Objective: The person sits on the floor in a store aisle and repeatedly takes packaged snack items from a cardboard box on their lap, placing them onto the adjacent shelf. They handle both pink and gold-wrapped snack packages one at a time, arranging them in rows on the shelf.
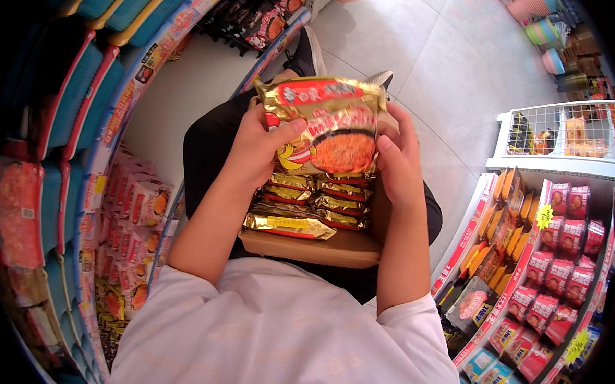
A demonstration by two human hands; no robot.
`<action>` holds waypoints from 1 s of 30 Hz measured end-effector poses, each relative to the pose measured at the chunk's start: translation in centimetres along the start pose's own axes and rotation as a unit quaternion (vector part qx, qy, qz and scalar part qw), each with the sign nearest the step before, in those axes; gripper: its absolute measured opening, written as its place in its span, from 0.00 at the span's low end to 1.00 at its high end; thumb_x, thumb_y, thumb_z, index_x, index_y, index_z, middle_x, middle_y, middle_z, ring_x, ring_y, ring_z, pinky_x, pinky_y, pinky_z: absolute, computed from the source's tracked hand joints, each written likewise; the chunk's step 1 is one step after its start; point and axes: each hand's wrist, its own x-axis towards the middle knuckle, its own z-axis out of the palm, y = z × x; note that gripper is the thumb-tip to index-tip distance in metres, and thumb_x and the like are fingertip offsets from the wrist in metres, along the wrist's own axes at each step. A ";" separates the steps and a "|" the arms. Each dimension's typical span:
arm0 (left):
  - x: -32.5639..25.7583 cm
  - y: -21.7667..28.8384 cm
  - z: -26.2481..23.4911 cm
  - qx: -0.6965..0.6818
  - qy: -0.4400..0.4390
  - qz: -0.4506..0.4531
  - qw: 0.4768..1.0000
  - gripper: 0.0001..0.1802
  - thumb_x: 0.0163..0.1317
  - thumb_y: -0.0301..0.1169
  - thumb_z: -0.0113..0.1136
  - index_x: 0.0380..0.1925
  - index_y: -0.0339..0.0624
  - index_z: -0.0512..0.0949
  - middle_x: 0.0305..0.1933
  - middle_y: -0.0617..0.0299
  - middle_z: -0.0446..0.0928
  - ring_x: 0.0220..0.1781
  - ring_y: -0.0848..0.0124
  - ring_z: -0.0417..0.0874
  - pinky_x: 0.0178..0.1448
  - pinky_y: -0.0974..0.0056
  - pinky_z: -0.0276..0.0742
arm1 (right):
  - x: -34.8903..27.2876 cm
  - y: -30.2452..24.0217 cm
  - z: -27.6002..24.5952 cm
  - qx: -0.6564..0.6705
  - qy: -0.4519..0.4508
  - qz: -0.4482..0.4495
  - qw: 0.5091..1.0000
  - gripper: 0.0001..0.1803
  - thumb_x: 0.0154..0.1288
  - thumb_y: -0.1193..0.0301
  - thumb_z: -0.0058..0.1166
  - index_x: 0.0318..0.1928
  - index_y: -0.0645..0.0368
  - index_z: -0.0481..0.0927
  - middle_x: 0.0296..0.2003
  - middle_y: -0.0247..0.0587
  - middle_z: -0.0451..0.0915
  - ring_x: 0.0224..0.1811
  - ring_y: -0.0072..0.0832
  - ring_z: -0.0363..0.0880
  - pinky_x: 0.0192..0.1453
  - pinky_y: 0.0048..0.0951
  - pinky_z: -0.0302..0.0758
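Above an open cardboard box (346, 253), a gold packet (331, 128) is hanging between two hands, its printed front facing up toward the wearer. The left hand (260, 136) is clamping the packet's left side, its thumb lying across the front; the right hand (400, 151) is holding the right edge — so each grip is closing on the same packet. Below it, smaller-looking gold packets (289, 225) are lying in the box in two columns, the nearest one slanting across the front. Legs in black trousers (203, 139) are flanking the box, with dark shoes (304, 54) showing beyond on the grey tiled floor (413, 49). To the left, pink packets (145, 209) are filling a low shelf; to the right, red cups (558, 275) are standing in rows — a white wire basket (559, 162) is sitting behind them.
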 end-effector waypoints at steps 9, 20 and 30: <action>-0.8 6.2 -5.2 -0.020 0.133 0.033 0.990 0.24 0.72 0.31 0.67 0.64 0.35 0.74 0.59 0.54 0.83 0.56 0.62 0.88 0.61 0.54 0.86 | -0.1 1.9 2.8 -0.177 0.004 -0.097 0.979 0.19 0.71 0.80 0.60 0.62 0.64 0.78 0.49 0.44 0.85 0.51 0.28 0.84 0.55 0.30 0.82; 6.5 5.5 -19.0 -0.071 0.288 0.070 0.952 0.21 0.72 0.25 0.66 0.63 0.39 0.75 0.62 0.55 0.81 0.64 0.58 0.84 0.66 0.48 0.83 | 8.4 0.7 11.1 -0.492 -0.196 -0.302 0.793 0.14 0.57 0.75 0.66 0.44 0.62 0.81 0.45 0.49 0.82 0.52 0.48 0.81 0.55 0.47 0.78; 19.9 3.1 -40.2 0.011 0.376 0.174 0.910 0.29 0.61 0.20 0.74 0.62 0.39 0.76 0.61 0.57 0.82 0.58 0.61 0.87 0.57 0.55 0.87 | 16.2 4.2 11.0 -0.438 -0.405 -0.130 0.792 0.13 0.60 0.70 0.64 0.42 0.65 0.82 0.39 0.56 0.83 0.45 0.55 0.84 0.51 0.49 0.82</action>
